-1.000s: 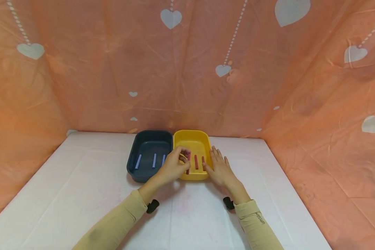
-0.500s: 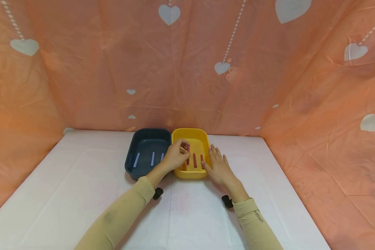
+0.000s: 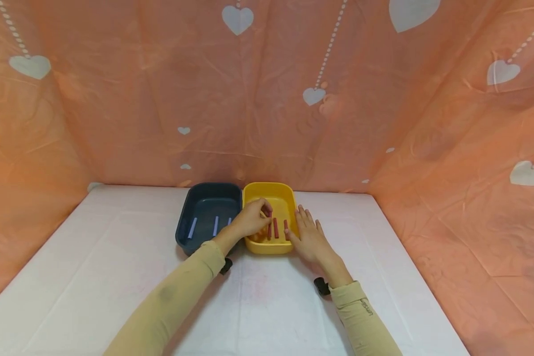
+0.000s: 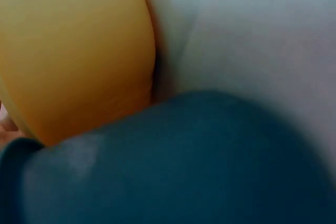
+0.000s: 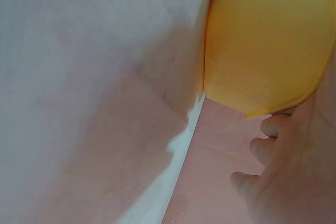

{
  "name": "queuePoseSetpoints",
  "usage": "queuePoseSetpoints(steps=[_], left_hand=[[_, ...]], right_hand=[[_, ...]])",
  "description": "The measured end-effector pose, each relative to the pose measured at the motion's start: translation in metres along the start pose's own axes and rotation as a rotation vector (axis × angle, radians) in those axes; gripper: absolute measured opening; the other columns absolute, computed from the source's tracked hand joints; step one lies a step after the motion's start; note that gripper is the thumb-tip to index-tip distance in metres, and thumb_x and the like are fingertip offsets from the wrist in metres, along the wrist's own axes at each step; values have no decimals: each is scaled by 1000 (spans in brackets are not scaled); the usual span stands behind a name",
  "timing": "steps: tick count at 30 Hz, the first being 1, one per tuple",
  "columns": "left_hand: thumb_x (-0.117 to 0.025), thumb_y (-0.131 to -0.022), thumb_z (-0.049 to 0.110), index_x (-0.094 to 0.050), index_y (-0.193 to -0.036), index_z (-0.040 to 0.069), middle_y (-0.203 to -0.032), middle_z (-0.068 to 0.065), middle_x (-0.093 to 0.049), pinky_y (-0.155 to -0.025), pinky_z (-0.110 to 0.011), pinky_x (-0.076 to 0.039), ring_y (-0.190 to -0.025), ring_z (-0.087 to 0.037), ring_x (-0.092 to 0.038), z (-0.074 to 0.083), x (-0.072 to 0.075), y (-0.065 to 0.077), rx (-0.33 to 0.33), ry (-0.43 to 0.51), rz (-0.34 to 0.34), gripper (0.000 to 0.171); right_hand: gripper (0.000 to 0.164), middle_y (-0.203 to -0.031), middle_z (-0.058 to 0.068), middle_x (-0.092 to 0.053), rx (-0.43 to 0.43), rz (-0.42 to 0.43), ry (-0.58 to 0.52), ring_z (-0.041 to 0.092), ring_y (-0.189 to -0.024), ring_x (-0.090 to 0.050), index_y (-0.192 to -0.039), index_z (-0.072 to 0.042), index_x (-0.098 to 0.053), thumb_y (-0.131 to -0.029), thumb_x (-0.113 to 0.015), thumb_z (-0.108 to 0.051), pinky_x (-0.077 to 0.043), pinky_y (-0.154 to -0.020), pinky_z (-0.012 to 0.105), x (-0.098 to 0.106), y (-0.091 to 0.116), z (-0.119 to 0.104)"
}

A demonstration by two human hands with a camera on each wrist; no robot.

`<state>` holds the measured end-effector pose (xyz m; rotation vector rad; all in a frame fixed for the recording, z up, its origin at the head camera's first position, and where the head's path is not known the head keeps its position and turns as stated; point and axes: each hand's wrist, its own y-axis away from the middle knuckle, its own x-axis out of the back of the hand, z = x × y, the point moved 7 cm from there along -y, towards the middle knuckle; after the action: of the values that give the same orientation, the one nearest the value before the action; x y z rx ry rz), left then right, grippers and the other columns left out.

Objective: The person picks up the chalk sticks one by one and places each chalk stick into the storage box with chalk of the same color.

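My left hand (image 3: 250,217) reaches over the yellow tray (image 3: 271,248) and pinches a dark red stick (image 3: 269,232) between thumb and fingers. The stick stands lengthwise near the tray floor; whether it touches is unclear. Just to its right lies a second red stick (image 3: 276,228), and a third red stick (image 3: 286,229) is nearer the right wall. My right hand (image 3: 311,242) lies along that wall, fingers straight, thumb over the rim. In the right wrist view, the fingers of the right hand (image 5: 294,166) lie against the yellow tray (image 5: 268,40). The left wrist view hides the left hand's grip.
A dark blue tray (image 3: 206,210) stands against the yellow one's left side. It holds violet-blue sticks (image 3: 215,226), one partly behind the left forearm. Both trays sit on a white-covered table (image 3: 115,257), close to an orange cloth wall (image 3: 267,123) behind.
The left hand has carried the red stick from over the front rim farther into the yellow tray, then lower and closer to the neighbouring stick. The right hand stays by the tray wall.
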<state>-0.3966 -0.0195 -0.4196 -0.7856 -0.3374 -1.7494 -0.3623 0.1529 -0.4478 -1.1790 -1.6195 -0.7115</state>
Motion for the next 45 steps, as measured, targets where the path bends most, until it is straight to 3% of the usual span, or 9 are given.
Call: queuePoseSetpoints(steps=[9, 16, 22, 29, 33, 45], left_hand=[[-68, -99, 5, -65, -110, 4, -103, -9, -68, -89, -34, -54, -93, -21, -62, 2, 4, -7, -15, -135, -142, 11], [-66, -100, 3, -68, -118, 1, -108, -9, -70, -98, -37, -53, -100, -23, -63, 0, 6, -15, 9, -258, -210, 18], [-69, -100, 11, -74, -112, 12, -109, -1, -74, -109, -47, -39, -108, -23, -65, -5, 2, -20, -6, -465, -199, 13], [-70, -99, 12, -78, -108, 15, -106, 0, -77, -111, -53, -37, -109, -27, -66, -5, -6, -16, -92, -576, -182, 12], [-72, -98, 16, -79, -106, 18, -105, 2, -78, -109, -51, -38, -106, -25, -67, -6, -11, -16, -113, -613, -174, 11], [-72, -99, 18, -79, -113, 17, -110, 1, -77, -114, -49, -36, -108, -23, -67, -9, -13, -17, -74, -619, -178, 15]], right_hand=[[77, -174, 14, -5, -6, -12, -15, 36, -160, -6, -164, 1, -17, -109, -41, -48, -9, -125, 61, 0, 1, -2], [78, -174, 14, -5, -5, -9, -27, 36, -160, -7, -164, 1, -17, -109, -42, -48, -9, -125, 61, -1, 1, -3], [78, -174, 12, -4, -13, -8, -32, 33, -160, -4, -164, 0, -16, -109, -41, -48, -7, -126, 59, 2, 0, -3], [78, -174, 14, -5, -14, -7, -32, 35, -160, -5, -164, 1, -17, -109, -42, -48, -9, -125, 61, 1, -1, -2], [78, -174, 14, -5, -13, -8, -35, 35, -160, -5, -164, 1, -17, -109, -42, -48, -9, -125, 61, 1, 0, -1], [77, -174, 15, -6, -12, 2, -41, 36, -160, -7, -164, 1, -18, -109, -43, -47, -9, -125, 61, 1, 0, -2]])
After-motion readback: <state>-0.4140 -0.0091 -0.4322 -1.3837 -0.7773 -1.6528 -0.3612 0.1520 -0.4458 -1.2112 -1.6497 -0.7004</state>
